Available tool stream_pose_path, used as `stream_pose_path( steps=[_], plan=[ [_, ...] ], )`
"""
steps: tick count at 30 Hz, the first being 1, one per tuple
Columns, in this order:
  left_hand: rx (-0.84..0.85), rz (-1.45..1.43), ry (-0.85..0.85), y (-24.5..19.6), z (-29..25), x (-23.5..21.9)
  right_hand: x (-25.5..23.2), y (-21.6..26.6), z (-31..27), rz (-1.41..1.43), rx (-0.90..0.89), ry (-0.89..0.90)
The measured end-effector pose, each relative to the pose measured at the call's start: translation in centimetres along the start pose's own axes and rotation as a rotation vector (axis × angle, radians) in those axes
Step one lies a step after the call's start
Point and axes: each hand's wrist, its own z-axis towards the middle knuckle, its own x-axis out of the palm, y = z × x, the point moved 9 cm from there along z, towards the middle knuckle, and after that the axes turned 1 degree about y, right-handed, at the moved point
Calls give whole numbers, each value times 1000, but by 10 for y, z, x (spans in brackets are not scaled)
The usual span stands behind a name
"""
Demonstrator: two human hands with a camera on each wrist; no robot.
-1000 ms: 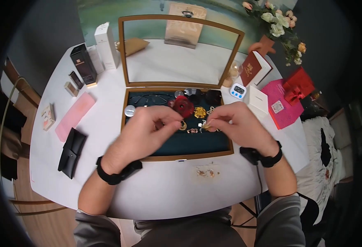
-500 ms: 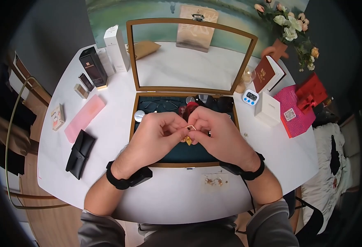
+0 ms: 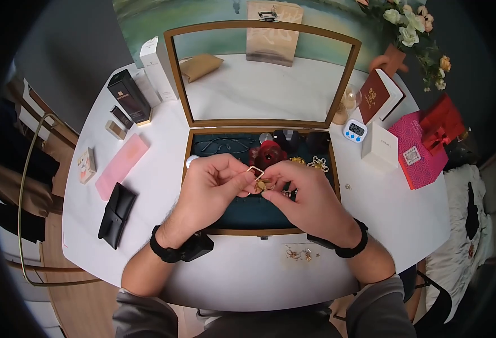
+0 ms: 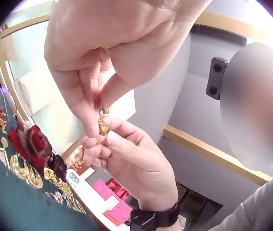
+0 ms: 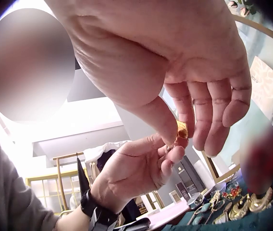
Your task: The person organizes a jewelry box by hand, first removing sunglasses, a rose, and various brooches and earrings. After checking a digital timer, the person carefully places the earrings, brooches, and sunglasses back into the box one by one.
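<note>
On the pale tabletop (image 3: 236, 281) stands a shallow wooden case (image 3: 259, 231), its framed lid (image 3: 174, 73) raised at the far side. Over its dark green lining the two hands meet. The left hand (image 3: 208, 186) has thumb and fingertips drawn together, pinching the gold piece (image 3: 261, 185). The right hand (image 3: 310, 194) pinches it too, between thumb and forefinger, with its other fingers spread loosely (the right wrist view shows them best). A black pouch (image 3: 116, 216) lies to the left of the case, and a white box (image 3: 380, 146) stands to the right, near a small timer (image 3: 355, 130). Inside the case, a dark red flower (image 3: 268, 155) lies just beyond the hands. The gold piece is between the fingertips of both hands, held above the lining, with an angular open frame showing at its top; its exact form is too small to tell.
</note>
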Motion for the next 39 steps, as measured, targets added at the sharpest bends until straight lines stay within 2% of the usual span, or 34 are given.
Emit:
stream_pose_path(
  steps=[12,21,24,26,27,29,32,36,39],
  plan=[
    [-58,24,20,5,-2,7,-6,-15,-3,67,68,-16],
    [-49,13,44,6,-2,9,-13,-9,-3,-18,35,-41],
    [37,-66,36,3,-2,10,-11,-3,-3,1,-2,-7],
    [99,30,37,-1,-2,9,-10,2,-1,-19,39,-3],
    [99,31,37,-3,-3,10,-9,0,-2,-19,39,-4],
    [85,111,53,-8,-5,14,-5,5,-3,-47,-77,1],
    [145,107,49,-9,-6,16,-3,2,-3,-18,-61,-17],
    [143,64,68,-11,-8,17,-5,2,-6,-27,-49,-45],
    [164,126,57,-11,-8,15,-10,7,-7,-117,-93,-90]
  ],
)
